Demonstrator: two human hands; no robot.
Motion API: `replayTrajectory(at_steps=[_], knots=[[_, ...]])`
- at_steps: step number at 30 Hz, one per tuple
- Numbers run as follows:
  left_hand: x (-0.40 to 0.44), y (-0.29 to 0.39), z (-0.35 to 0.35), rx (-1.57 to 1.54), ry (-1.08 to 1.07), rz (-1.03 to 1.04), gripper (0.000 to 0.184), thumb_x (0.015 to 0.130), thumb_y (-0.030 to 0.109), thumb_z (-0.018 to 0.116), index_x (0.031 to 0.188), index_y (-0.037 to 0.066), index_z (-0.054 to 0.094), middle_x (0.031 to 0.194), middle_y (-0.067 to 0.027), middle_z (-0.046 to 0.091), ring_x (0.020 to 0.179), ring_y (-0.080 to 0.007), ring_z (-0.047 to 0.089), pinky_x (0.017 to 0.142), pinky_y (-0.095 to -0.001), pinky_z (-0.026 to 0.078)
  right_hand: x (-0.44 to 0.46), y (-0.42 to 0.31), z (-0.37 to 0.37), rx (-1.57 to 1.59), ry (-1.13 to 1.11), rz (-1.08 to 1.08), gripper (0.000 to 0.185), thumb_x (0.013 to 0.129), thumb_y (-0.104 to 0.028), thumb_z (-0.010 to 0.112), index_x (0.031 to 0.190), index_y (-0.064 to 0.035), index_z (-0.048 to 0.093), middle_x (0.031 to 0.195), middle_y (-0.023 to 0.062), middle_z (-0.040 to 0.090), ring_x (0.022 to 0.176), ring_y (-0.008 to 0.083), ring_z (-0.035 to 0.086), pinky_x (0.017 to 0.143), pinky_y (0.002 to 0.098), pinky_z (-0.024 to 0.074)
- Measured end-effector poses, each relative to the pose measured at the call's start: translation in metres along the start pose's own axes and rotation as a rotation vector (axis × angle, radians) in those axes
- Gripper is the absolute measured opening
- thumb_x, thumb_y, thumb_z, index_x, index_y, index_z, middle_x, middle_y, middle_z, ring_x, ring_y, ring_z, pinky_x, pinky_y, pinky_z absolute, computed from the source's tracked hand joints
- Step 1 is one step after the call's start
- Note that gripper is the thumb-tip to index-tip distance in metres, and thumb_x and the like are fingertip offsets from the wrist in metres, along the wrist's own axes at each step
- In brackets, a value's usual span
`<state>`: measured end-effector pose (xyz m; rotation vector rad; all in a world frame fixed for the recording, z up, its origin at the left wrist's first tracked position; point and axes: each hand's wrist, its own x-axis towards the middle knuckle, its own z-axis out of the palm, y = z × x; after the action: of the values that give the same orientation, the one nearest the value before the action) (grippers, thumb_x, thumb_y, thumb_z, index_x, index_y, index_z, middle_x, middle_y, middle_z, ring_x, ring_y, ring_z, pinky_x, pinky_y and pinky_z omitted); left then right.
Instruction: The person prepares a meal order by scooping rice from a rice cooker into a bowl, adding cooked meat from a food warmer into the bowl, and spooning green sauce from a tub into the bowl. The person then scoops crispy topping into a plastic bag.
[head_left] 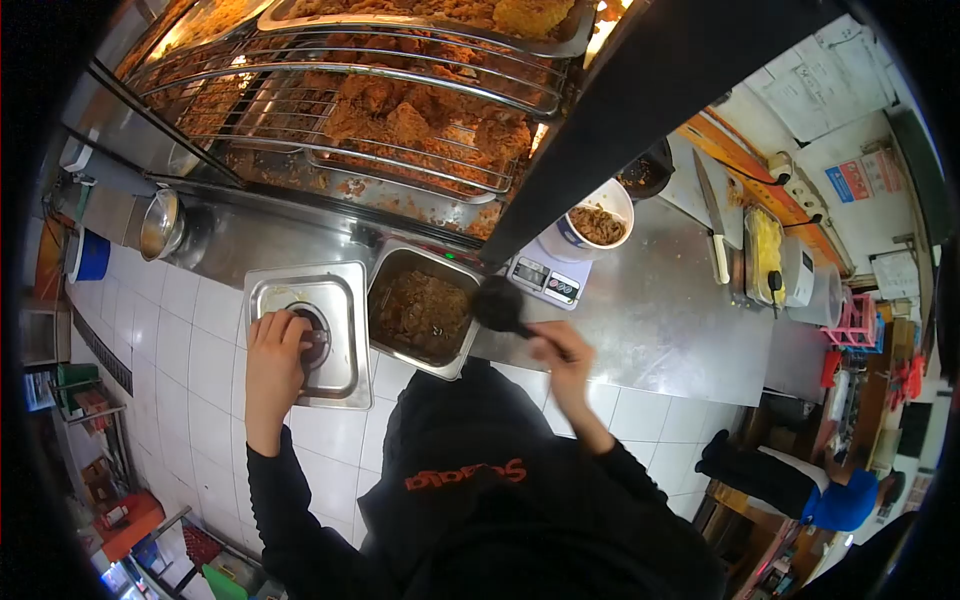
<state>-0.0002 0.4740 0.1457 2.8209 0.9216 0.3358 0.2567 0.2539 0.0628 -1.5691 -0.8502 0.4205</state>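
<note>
Steel counter [680, 325] seen running left to right. Beyond it, at far left, fried food [405, 125] is heaped in layers. At the counter's near edge, left of centre, a steel lid [345, 370] is held just beside a steel pan [412, 358]; brown food [420, 308] is contained in the pan. To the right and farther off, a white tub [615, 198], part filled, is set on a scale [562, 283]. Black ladle [498, 303]: bowl held at the pan's right side; whether the rim is touched cannot be told. Left hand [275, 350]: fingers curled, lid pinched at its middle. Right hand [565, 358]: fingers wrapped round, ladle gripped by its shaft.
</note>
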Motion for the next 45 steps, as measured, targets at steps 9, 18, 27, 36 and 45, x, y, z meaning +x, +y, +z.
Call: replayTrajectory(at_steps=[9, 18, 27, 36, 45], knots=[[0.003, 0.016, 0.029, -0.023, -0.023, 0.117, 0.020, 0.063, 0.004, 0.057, 0.082, 0.005, 0.051, 0.084, -0.0088, 0.050, 0.084, -0.0252, 0.049, 0.076, -0.0359, 0.037, 0.018, 0.004, 0.033, 0.107, -0.095, 0.187, 0.018, 0.075, 0.004, 0.054, 0.091, 0.0021, 0.059, 0.085, 0.0074, 0.056, 0.063, 0.0127, 0.052, 0.058, 0.0231, 0.0427], [0.021, 0.033, 0.064, -0.054, -0.044, 0.262, 0.020, 0.064, 0.006, 0.058, 0.083, 0.005, 0.052, 0.086, -0.0078, 0.051, 0.087, -0.0238, 0.049, 0.081, -0.0358, 0.036, 0.018, -0.007, 0.028, -0.022, 0.038, -0.107, 0.015, 0.075, 0.003, 0.057, 0.090, 0.0018, 0.060, 0.081, 0.0080, 0.055, 0.063, 0.0125, 0.052, 0.058, 0.0215, 0.0410], [0.048, 0.041, 0.125, -0.073, -0.099, 0.368, 0.019, 0.065, 0.012, 0.059, 0.083, 0.007, 0.054, 0.088, -0.0048, 0.053, 0.092, -0.0199, 0.048, 0.082, -0.0324, 0.034, 0.027, 0.009, 0.041, -0.315, -0.052, -0.481, 0.030, 0.064, 0.006, 0.060, 0.092, -0.0048, 0.063, 0.085, 0.0083, 0.053, 0.069, 0.0200, 0.055, 0.058, 0.0288, 0.0454], [0.036, 0.010, 0.108, -0.167, 0.168, -0.028, 0.018, 0.072, 0.013, 0.055, 0.088, 0.006, 0.058, 0.092, -0.0055, 0.055, 0.089, -0.0234, 0.049, 0.079, -0.0358, 0.035, 0.024, 0.032, 0.056, -0.558, -0.221, -0.576, 0.026, 0.068, 0.001, 0.060, 0.094, -0.0027, 0.062, 0.087, 0.0091, 0.051, 0.069, 0.0197, 0.052, 0.059, 0.0273, 0.0448], [0.018, -0.017, 0.127, -0.856, -0.077, -0.461, 0.018, 0.081, 0.016, 0.055, 0.073, 0.000, 0.052, 0.056, -0.0019, 0.045, 0.050, -0.0078, 0.039, 0.047, -0.0245, 0.033, -0.023, 0.069, 0.035, 0.354, -0.221, 0.584, 0.017, 0.084, -0.019, 0.051, 0.095, -0.0065, 0.049, 0.084, 0.0008, 0.051, 0.073, 0.0093, 0.047, 0.066, 0.0243, 0.0372]])
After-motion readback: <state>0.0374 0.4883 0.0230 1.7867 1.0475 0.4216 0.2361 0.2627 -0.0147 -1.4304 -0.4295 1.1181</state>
